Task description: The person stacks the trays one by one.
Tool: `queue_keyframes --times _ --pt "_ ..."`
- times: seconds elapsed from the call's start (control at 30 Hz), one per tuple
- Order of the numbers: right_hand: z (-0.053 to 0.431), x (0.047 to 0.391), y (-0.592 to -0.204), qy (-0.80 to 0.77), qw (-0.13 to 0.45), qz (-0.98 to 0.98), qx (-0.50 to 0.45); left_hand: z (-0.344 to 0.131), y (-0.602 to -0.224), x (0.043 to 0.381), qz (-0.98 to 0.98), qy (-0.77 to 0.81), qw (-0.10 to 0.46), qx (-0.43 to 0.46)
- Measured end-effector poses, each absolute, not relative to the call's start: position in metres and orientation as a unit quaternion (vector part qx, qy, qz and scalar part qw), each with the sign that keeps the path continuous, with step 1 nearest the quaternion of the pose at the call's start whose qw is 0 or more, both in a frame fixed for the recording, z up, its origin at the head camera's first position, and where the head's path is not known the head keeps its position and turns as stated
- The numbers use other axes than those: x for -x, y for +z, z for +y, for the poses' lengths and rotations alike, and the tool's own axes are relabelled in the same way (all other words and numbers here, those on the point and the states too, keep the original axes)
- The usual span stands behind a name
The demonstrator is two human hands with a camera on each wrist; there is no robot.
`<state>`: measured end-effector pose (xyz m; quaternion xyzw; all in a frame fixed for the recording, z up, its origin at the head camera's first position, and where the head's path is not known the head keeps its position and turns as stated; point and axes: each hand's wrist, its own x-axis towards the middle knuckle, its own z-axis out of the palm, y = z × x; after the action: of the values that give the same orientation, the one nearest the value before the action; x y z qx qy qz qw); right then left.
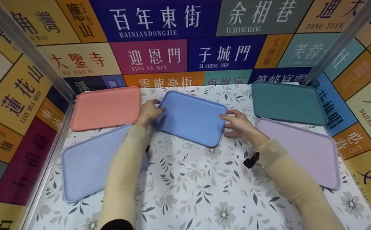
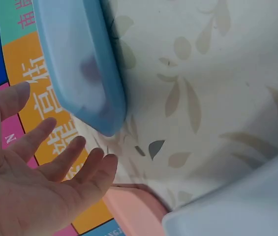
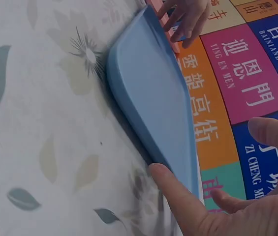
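Note:
A blue rectangular tray [image 1: 192,118] lies slightly turned on the flowered tabletop in the head view. My left hand [image 1: 150,112] is beside its left end. In the left wrist view that hand [image 2: 55,172] has its fingers spread and loosely bent, with a gap between them and the blue tray [image 2: 75,59]. At the tray's right end is my right hand [image 1: 239,124], thumb and fingers apart. In the right wrist view, one fingertip of the right hand [image 3: 237,209] is at the rim of the blue tray [image 3: 153,103]; whether it touches is hard to tell.
A coral tray [image 1: 107,108] lies back left, with a pale blue tray [image 1: 89,163] in front, partly under my left forearm. Back right is a green tray [image 1: 289,102], and a lilac tray [image 1: 303,153] lies nearer. Sign-covered panels [image 1: 160,57] stand behind and at both sides.

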<state>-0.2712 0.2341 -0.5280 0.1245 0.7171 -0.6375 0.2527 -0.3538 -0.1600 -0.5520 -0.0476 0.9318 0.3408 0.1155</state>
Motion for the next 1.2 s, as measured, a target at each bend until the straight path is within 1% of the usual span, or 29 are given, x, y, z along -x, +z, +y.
queue_keyframes --times 0.13,0.2,0.33,0.4,0.53,0.63,0.77,0.93,1.07,1.2 --pt "0.229 0.268 -0.532 -0.644 0.250 0.709 -0.142 -0.172 -0.596 0.386 0.929 0.340 0.134 0.053" --pt "0.226 0.268 -0.534 -0.648 0.243 0.707 -0.148 -0.178 -0.612 0.398 0.924 0.352 0.140 0.049" --pt "0.222 0.267 -0.537 -0.653 0.229 0.705 -0.154 -0.182 -0.620 0.407 0.913 0.378 0.147 0.038" --pt "0.220 0.267 -0.539 -0.654 0.224 0.705 -0.157 -0.181 -0.613 0.403 0.913 0.381 0.143 0.038" --pt "0.219 0.267 -0.543 -0.649 0.210 0.711 -0.169 -0.173 -0.560 0.364 0.897 0.409 0.162 0.037" --pt "0.219 0.268 -0.547 -0.650 0.187 0.713 -0.188 -0.167 -0.525 0.336 0.881 0.431 0.194 0.035" --pt "0.223 0.269 -0.550 -0.648 0.157 0.720 -0.193 -0.169 -0.521 0.331 0.870 0.439 0.223 0.030" --pt "0.229 0.270 -0.550 -0.643 0.144 0.730 -0.178 -0.177 -0.523 0.327 0.847 0.466 0.255 0.033" --pt "0.235 0.274 -0.550 -0.657 0.140 0.720 -0.173 -0.182 -0.523 0.326 0.817 0.506 0.275 0.040" --pt "0.244 0.279 -0.548 -0.682 0.159 0.697 -0.154 -0.184 -0.521 0.327 0.793 0.535 0.285 0.056"
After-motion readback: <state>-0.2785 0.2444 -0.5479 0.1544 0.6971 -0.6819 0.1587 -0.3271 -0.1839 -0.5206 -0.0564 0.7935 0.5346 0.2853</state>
